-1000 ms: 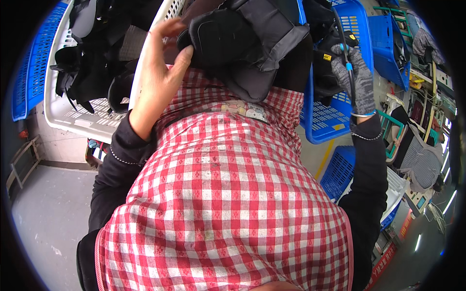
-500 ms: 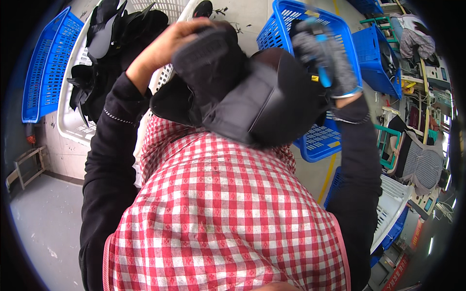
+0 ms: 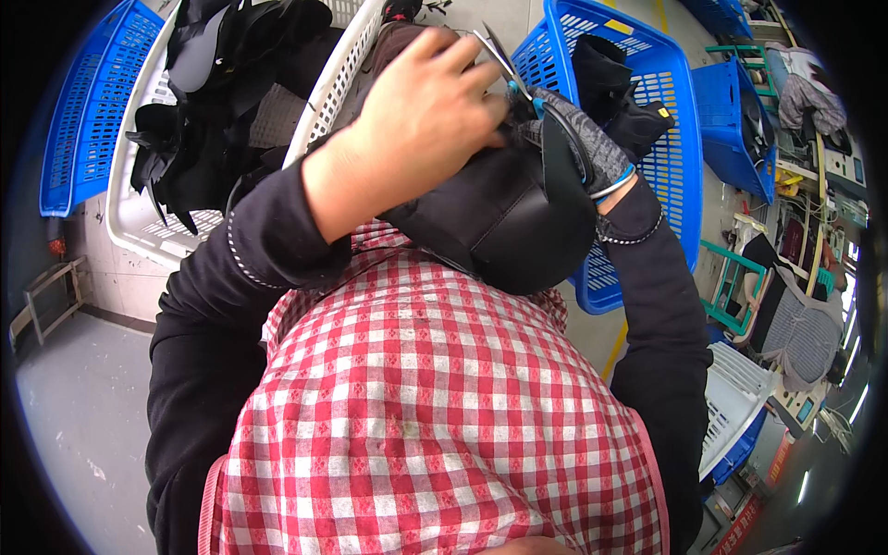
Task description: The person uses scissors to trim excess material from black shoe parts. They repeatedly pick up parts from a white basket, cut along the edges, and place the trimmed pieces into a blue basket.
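A black leather shoe upper (image 3: 504, 217) with a stitched seam lies over my lap against the red checked apron. My left hand (image 3: 425, 106) is bare, its fingers curled down at the upper's far edge; the fingertips are partly hidden and slightly blurred. In my right hand (image 3: 592, 139), which wears a grey knit glove, is a pair of scissors (image 3: 504, 63). Their blades stand apart and point up and to the left, just beyond my left fingers. Part of the upper rises in front of the glove and covers some of its fingers.
To the left, a white basket (image 3: 139, 227) holds several black uppers, beside a blue basket (image 3: 69, 157). A blue basket (image 3: 683, 148) at the right has black uppers in it. Farther right are another blue basket (image 3: 726, 120) and a cluttered workbench (image 3: 800, 185).
My left hand has moved right and nearer to the glove. My right hand has come down to the upper, and the scissors' blades now show clearly. The upper has turned and shifted.
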A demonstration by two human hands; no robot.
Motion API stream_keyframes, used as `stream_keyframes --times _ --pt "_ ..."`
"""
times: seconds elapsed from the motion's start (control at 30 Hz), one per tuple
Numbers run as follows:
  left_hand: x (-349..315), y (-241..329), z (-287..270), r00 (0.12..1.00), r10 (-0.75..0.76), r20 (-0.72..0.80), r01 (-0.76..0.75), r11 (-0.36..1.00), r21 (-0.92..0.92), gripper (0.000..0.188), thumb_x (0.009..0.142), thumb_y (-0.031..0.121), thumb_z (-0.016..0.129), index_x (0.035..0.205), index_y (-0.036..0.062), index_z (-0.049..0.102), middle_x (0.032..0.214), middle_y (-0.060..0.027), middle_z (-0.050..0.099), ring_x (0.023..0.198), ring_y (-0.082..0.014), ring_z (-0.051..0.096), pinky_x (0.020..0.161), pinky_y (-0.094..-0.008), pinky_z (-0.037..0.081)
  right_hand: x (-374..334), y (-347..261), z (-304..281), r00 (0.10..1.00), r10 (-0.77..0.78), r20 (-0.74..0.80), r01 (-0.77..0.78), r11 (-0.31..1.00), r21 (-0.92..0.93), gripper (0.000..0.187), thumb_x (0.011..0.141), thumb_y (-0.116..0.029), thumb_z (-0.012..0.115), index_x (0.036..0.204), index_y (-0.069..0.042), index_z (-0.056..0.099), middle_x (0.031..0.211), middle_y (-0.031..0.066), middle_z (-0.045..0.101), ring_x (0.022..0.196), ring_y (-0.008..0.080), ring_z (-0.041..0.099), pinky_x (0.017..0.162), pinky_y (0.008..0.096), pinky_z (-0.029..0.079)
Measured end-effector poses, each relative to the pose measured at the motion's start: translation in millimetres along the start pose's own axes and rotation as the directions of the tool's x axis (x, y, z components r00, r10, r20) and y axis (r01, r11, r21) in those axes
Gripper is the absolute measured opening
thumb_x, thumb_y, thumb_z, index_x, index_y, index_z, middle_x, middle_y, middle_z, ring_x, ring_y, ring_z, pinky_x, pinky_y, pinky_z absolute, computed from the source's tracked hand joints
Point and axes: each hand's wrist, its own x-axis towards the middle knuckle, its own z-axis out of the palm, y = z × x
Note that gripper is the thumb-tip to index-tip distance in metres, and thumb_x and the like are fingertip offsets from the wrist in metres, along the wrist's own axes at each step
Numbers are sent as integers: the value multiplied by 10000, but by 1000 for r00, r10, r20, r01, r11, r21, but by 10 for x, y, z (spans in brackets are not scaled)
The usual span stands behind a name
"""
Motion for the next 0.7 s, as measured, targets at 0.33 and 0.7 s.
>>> stream_keyframes --times 0.33,0.7 --pt "-290 -126 544 954 -271 130 289 713 -639 328 765 -2 792 1054 -41 642 1057 -154 607 963 -304 679 830 -382 583 58 -5 64 979 -201 23 197 918 -345 338 1038 -84 565 1369 -33 608 1332 118 637 1192 231 636 1039 325 492" --pt "29 -390 1013 919 -204 337 385 649 -656 335 811 255 832 1073 65 747 933 -104 753 894 -277 729 809 -384 562 -597 -566 -529 915 -404 -12 40 119 -992 585 767 -119 803 1333 -218 689 1151 119 714 1012 341 691 907 437 554"
